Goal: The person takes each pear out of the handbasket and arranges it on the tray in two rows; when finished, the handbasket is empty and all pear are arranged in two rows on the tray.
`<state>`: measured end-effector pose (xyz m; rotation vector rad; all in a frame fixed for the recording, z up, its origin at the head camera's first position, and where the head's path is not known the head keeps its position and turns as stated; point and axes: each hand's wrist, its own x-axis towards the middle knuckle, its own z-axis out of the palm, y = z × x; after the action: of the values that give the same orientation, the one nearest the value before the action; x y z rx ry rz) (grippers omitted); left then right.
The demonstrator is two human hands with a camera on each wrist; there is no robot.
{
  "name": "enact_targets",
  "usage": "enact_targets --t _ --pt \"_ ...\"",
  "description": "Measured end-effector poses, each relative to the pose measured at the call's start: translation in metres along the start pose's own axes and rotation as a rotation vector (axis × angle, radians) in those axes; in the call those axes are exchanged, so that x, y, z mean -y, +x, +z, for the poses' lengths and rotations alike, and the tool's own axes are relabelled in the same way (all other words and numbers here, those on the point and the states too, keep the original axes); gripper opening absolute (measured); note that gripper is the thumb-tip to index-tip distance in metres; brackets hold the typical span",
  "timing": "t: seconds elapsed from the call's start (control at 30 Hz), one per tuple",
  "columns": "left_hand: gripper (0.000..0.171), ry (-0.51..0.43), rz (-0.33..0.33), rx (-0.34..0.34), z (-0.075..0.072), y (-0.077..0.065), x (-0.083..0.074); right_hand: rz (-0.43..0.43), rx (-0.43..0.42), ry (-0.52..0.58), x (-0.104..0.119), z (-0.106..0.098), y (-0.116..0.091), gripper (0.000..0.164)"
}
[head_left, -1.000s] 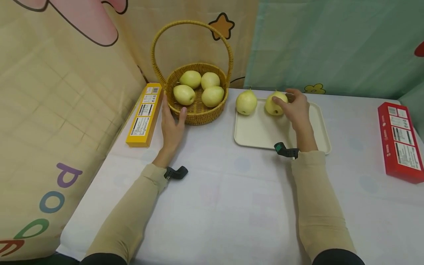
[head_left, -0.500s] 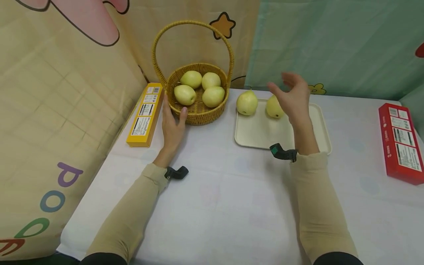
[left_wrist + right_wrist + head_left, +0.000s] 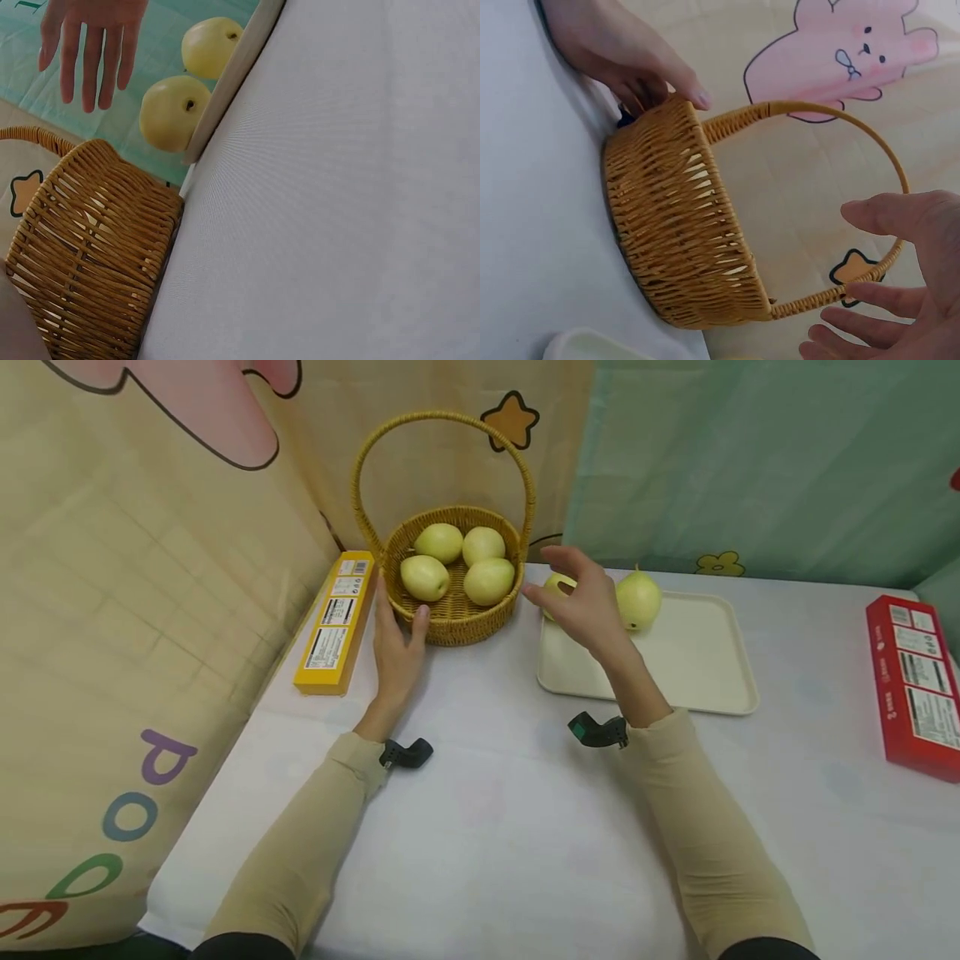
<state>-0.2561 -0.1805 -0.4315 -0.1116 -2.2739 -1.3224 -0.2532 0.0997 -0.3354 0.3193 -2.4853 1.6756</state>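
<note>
The wicker basket (image 3: 456,578) stands on the white table (image 3: 525,827), at its far side against the cartoon-printed backdrop (image 3: 150,527). It holds four pale yellow pears (image 3: 424,577), and its hoop handle rises upright over them.

The left hand (image 3: 397,643) rests on the table against the basket's near-left wall. The thumb touches the weave at the rim and the fingers lie along the side; the hand is relaxed, gripping nothing.

The right hand (image 3: 585,597) hovers just right of the basket, above the near-left corner of the cream tray (image 3: 697,668). The fingers are spread and loosely extended, holding nothing. The right wrist view confirms the open fingers in the air beside the basket handle.

Two pears lie on the tray's far edge. The left pear (image 3: 558,585) is mostly hidden behind the right hand; contact cannot be determined from the head view, but the left wrist view shows the fingers clear of it. The right pear (image 3: 639,599) stands free, just beside the hand.

A yellow box (image 3: 335,622) lies flat to the left of the basket, just beside the left hand. A red box (image 3: 915,681) lies at the table's right edge, well apart from the tray.
</note>
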Motion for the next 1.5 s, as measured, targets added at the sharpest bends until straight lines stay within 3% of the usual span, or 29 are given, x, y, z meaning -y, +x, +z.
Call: enact_targets --t 0.13,0.33,0.53,0.6,0.83,1.07,1.27,1.5 --pt "0.083 -0.001 -0.009 0.005 0.002 -0.001 -0.001 -0.028 0.009 0.117 0.004 0.016 0.006 0.054" --pt "0.081 0.005 -0.037 0.027 0.002 0.0 -0.003 -0.054 0.037 0.231 0.018 0.048 0.034 0.054" --pt "0.08 -0.012 -0.032 0.006 0.0 -0.001 0.0 -0.07 0.08 0.425 0.017 0.088 0.06 0.055" --pt "0.079 -0.015 -0.035 0.001 0.001 0.0 0.0 -0.065 0.099 0.44 0.015 0.1 0.066 0.056" --pt "0.076 -0.033 -0.098 -0.006 0.003 -0.001 -0.002 -0.08 0.14 0.308 0.009 0.125 0.08 0.061" --pt "0.071 -0.055 -0.131 -0.006 0.005 0.0 -0.002 0.051 0.23 0.235 0.011 0.129 0.09 0.064" --pt "0.069 -0.058 -0.137 -0.013 0.004 0.003 -0.002 0.075 0.298 0.088 0.011 0.135 0.099 0.065" --pt "0.068 -0.068 -0.152 -0.007 0.004 0.002 0.0 0.078 0.383 0.03 0.01 0.139 0.101 0.067"
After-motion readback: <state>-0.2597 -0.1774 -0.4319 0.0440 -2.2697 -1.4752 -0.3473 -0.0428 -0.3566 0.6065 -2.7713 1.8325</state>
